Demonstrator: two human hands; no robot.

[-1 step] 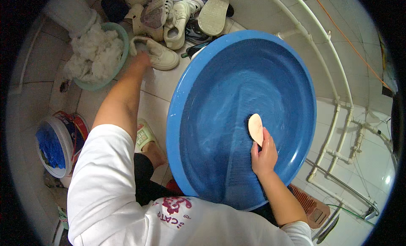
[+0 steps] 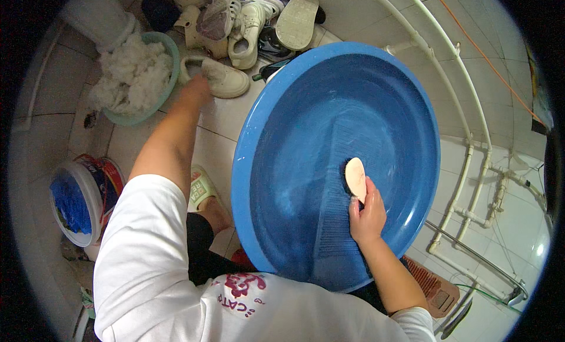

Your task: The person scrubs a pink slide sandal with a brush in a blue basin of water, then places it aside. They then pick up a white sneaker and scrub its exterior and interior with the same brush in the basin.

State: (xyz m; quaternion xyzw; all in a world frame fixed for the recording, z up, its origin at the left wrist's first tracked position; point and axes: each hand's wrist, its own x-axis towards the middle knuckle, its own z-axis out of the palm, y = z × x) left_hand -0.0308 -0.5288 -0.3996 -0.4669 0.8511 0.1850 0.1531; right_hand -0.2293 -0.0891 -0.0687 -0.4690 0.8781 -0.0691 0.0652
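My right hand (image 2: pixel 368 219) is closed around the handle end of a scrub brush (image 2: pixel 355 176) with a pale, oval wooden back and dark bristles. The brush is over the inside of a large blue basin (image 2: pixel 248 183), which has a ribbed washboard strip (image 2: pixel 336 224) and some water in it. Reaching forward to the floor, my left hand (image 2: pixel 200 89) is at the near side of a white shoe (image 2: pixel 228 80). Its fingers are blurred and partly hidden, so whether they grip the shoe does not show.
Other shoes, including a white sneaker (image 2: pixel 247 33) and an upturned sole (image 2: pixel 295 25), crowd the far floor. At left are a green basin (image 2: pixel 170 47) of white fluff (image 2: pixel 132 74) and a bucket (image 2: pixel 88 206). White pipes (image 2: pixel 465 124) run along the right wall.
My left hand has shifted very slightly beside the white shoe. The brush and my right hand look the same.
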